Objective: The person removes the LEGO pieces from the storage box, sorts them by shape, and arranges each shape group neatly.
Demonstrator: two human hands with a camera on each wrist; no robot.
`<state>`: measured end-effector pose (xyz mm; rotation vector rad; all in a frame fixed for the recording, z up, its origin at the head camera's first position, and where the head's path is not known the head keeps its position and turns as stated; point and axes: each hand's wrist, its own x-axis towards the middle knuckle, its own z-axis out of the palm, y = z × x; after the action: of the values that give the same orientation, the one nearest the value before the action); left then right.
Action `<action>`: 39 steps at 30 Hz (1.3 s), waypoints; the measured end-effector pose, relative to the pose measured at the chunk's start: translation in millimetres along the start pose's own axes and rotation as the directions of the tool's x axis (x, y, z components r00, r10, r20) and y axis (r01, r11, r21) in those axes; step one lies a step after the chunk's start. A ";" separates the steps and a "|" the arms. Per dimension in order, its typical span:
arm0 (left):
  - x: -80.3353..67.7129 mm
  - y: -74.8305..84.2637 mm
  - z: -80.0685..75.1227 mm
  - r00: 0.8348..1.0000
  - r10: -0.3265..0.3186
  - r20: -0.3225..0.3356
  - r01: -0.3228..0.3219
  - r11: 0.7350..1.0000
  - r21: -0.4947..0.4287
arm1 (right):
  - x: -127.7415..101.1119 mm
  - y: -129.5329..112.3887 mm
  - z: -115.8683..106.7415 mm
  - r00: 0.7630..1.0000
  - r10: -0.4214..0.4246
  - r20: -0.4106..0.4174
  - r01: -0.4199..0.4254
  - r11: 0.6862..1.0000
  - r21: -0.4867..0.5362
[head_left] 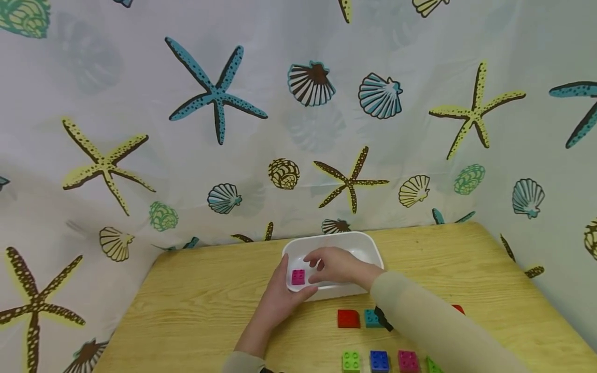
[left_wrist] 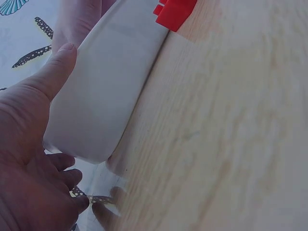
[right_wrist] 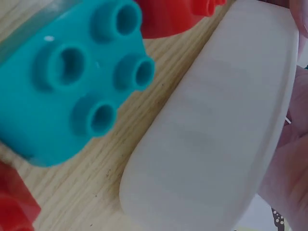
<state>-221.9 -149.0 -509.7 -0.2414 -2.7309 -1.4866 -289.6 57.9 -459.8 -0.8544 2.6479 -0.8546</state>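
A white plastic tray [head_left: 336,293] stands near the back of the table. My left hand [head_left: 276,300] holds its left end, thumb along the front rim and fingers round the end wall; the left wrist view shows that thumb [left_wrist: 57,72] on the rim. One magenta building brick [head_left: 298,277] lies in the left part of the tray. My right hand [head_left: 338,265] reaches over the front rim into the tray, just right of the brick, thumb and fingers apart with nothing seen between them. In the right wrist view the tray's front wall [right_wrist: 207,125] hides most of this hand.
In front of the tray lie a red brick [head_left: 348,318] and a teal brick [head_left: 373,318]. Nearer are lime green [head_left: 351,361], blue [head_left: 380,361], magenta [head_left: 408,361] and green [head_left: 434,366] bricks. My right sleeve partly covers another red piece [head_left: 459,309]. A patterned curtain [head_left: 261,145] hangs behind.
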 end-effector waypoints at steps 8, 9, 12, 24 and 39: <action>0.4 -0.1 2.5 1.000 0.003 0.003 -0.003 1.000 0.005 | -1.2 3.2 7.3 1.000 -0.005 0.004 0.005 0.999 0.041; 0.4 -0.3 2.3 1.000 0.004 0.001 -0.004 1.000 0.006 | -0.6 3.1 8.0 1.000 -0.008 0.005 0.007 0.999 0.042; 0.5 -1.4 1.1 1.000 0.004 -0.001 -0.004 1.000 0.011 | 1.6 2.4 9.1 1.000 0.001 0.007 -0.001 0.999 0.037; 0.1 -1.2 -1.0 1.000 0.021 0.002 -0.021 0.999 -0.033 | 7.4 1.9 12.7 1.000 0.002 0.009 -0.002 0.999 0.055; -1.1 -0.7 -2.5 1.000 0.003 0.013 -0.003 1.000 -0.025 | 14.5 0.6 19.0 1.000 -0.008 0.010 0.008 1.000 -0.005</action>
<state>-221.1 -151.6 -509.0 -0.2571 -2.7220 -1.5248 -294.3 40.9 -476.0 -0.8692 2.6407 -0.8434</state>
